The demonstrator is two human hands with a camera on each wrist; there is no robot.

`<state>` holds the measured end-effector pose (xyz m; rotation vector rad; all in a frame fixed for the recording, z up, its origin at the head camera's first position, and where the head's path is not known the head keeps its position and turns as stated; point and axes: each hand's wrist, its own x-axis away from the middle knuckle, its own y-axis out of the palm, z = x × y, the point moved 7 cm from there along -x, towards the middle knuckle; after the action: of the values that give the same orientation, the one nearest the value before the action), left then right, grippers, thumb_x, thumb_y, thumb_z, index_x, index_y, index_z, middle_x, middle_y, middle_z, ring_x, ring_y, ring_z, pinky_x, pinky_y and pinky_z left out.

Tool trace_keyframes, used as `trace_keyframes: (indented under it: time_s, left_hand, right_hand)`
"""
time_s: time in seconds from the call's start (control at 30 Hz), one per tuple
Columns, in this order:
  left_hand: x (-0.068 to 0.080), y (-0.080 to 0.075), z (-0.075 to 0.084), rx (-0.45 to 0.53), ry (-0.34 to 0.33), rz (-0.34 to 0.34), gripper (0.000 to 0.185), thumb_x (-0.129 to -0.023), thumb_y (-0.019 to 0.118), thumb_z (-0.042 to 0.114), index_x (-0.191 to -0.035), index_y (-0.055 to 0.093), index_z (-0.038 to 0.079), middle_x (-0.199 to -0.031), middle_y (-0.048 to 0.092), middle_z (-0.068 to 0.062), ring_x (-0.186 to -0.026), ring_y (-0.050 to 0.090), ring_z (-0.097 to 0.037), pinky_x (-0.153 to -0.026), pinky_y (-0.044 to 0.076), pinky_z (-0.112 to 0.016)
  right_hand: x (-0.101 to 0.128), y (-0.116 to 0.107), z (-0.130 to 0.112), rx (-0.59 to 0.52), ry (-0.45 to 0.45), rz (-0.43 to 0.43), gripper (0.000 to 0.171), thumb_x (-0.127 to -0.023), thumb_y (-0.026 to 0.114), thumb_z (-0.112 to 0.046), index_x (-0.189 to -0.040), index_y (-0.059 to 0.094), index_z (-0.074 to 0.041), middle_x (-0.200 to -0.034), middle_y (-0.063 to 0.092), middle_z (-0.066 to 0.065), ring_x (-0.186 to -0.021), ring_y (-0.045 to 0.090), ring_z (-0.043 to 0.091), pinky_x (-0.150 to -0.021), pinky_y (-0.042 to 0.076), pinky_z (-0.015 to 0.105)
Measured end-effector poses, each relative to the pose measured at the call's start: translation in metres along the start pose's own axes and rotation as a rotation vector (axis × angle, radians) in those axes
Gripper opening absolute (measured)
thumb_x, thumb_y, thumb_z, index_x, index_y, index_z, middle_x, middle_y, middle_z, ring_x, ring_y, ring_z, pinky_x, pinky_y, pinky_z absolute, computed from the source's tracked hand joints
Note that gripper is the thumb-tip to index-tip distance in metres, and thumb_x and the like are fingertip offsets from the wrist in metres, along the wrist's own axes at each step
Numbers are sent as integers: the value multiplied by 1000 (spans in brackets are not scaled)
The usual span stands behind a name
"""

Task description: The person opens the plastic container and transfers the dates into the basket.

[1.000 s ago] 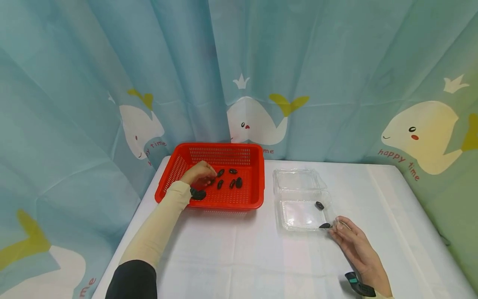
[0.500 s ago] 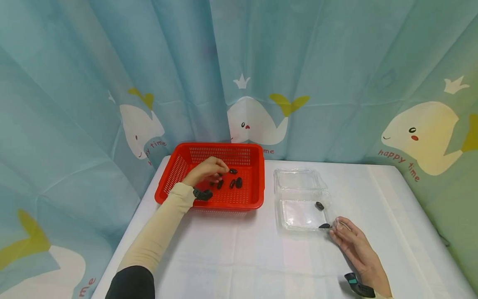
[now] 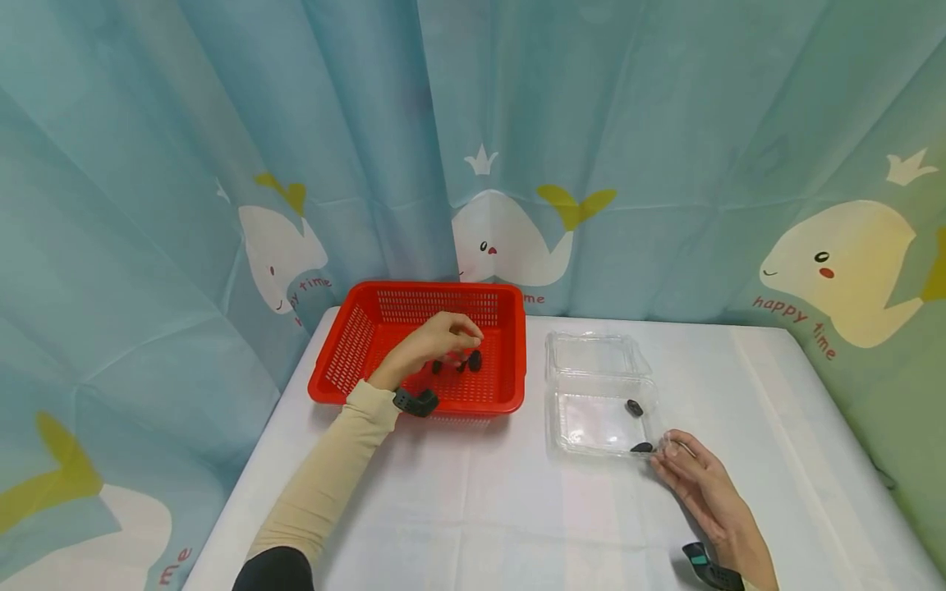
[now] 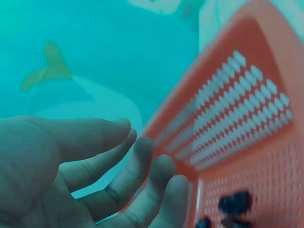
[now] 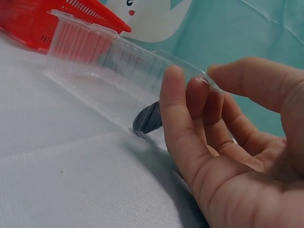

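left hand (image 3: 436, 345) over red basket (image 3: 355, 345), right hand (image 3: 702, 488) touching clear box (image 3: 591, 377)

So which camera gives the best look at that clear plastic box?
The head view: the whole clear plastic box shows, lid open, two dark pieces inside, the right hand at its near corner. The right wrist view shows only one wall and a dark piece, close up. The left wrist view misses it.
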<state>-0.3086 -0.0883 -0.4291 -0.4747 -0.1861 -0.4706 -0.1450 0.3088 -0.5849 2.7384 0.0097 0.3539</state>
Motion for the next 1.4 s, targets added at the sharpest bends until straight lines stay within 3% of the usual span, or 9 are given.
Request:
trace_keyframes:
  time_s: [0.17, 0.43, 0.6, 0.77, 0.87, 1.1, 1.4]
  left_hand:
    - [8, 20, 13, 11, 41, -19, 18, -100, 69, 12, -116, 70, 5, -98, 65, -17, -81, 63, -25, -68, 58, -26]
    - [20, 52, 36, -2, 120, -55, 22, -100, 69, 15, -119, 70, 4, -109, 70, -13, -95, 68, -32, -88, 63, -43]
    - [24, 68, 49, 6, 176, -69, 16, -101, 66, 15, -115, 72, 10, -111, 70, -15, -95, 69, -32, -83, 64, -35]
    - [27, 88, 59, -11, 210, -88, 14, -102, 66, 16, -113, 73, 13, -104, 70, -11, -85, 69, -21, -81, 64, -36]
    - [27, 104, 63, -15, 235, -106, 13, -101, 67, 15, -112, 74, 13, -98, 70, -5, -80, 68, -17, -79, 64, -37]
    - [31, 150, 65, -11, 265, -195, 12, -101, 67, 12, -111, 73, 12, -98, 71, -5, -85, 70, -29, -70, 61, -23]
    - [25, 198, 65, -56, 294, -209, 14, -100, 65, 8, -111, 74, 10, -93, 73, -2, -71, 64, -11, -65, 56, -16]
  right_hand:
    - [-1, 0, 2, 21, 4, 2, 23, -107, 54, -4, -123, 58, -20, -106, 67, -8, -102, 73, 7, -98, 59, 23]
    - [-2, -1, 1, 19, 10, 9, 22, -108, 53, -5, -120, 59, -23, -105, 66, -9, -102, 73, 7, -97, 59, 22]
    - [-3, 0, -1, 5, 9, 15, 23, -108, 54, -5, -118, 61, -23, -104, 66, -9, -102, 73, 7, -96, 59, 22]
    - [-3, 1, -1, 0, 1, 9, 23, -107, 53, -4, -119, 62, -23, -105, 66, -8, -102, 73, 7, -96, 60, 22]
    - [-2, 2, -1, 0, -5, 5, 23, -107, 53, -4, -119, 61, -23, -105, 66, -8, -101, 73, 7, -96, 60, 22]
    - [0, 4, -3, -8, -5, -3, 25, -107, 53, -3, -119, 62, -23, -102, 68, -8, -99, 74, 8, -95, 60, 23]
    - [3, 4, -9, 86, -16, 30, 24, -107, 55, -6, -123, 60, -24, -102, 67, -10, -98, 74, 7, -93, 61, 22]
